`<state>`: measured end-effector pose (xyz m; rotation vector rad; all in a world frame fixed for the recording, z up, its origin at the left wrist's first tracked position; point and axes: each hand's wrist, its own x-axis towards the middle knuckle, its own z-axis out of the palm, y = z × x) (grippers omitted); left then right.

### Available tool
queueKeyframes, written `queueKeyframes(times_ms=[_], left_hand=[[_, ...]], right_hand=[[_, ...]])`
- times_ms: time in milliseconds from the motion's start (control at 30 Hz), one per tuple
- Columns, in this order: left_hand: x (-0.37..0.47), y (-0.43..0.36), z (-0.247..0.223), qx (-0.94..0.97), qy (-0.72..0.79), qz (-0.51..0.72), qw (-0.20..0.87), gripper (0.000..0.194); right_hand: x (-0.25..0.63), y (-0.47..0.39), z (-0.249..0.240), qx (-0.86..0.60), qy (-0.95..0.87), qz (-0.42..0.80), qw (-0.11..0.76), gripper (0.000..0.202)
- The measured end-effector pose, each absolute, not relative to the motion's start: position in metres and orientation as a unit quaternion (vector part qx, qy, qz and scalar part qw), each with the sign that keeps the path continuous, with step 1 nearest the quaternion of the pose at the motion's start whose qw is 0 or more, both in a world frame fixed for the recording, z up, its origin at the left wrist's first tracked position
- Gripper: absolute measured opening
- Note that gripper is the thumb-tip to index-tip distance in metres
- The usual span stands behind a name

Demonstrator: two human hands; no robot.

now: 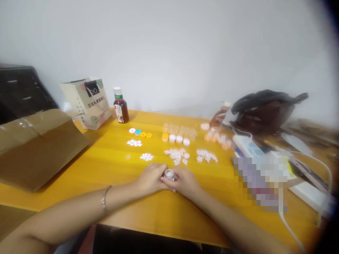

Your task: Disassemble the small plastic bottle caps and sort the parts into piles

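Observation:
Both hands meet near the middle of the table around a small clear round container (169,174) with something whitish inside. My left hand (152,178) closes on its left side, and my right hand (186,181) grips it from the right with the thumb across the front. Just beyond the hands lie small white round pieces (146,156) and loose white cut-out pieces (177,155). More white cut-out pieces (206,155) are to the right. Farther back stand a row of orange and white round caps (176,139) and a row of clear containers (180,129).
White, teal and yellow discs (140,132) lie at the back left near a dark bottle (121,107) and a paper bag (94,104). A cardboard box (42,144) fills the left side. On the right are a dark bag (262,111), a white power strip (249,148) and cables.

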<state>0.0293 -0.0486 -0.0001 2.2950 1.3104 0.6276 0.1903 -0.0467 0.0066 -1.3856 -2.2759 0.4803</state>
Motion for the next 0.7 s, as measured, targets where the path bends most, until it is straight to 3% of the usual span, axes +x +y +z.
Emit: queueKeyframes(times_ms=[167,467,700], left_hand=[[0.030,-0.046,-0.003,0.830,0.465,0.224,0.212,0.030],[0.029,-0.040,-0.006,0.835,0.449,0.211,0.237,0.033],[0.023,-0.036,0.001,0.853,0.410,0.202,0.252,0.030]], right_hand=[[0.188,-0.050,0.012,-0.491,-0.825,0.189,0.208,0.029],[0.185,-0.048,0.012,-0.464,-0.840,0.201,0.197,0.026],[0.192,-0.044,0.018,-0.397,-0.869,0.222,0.194,0.007]])
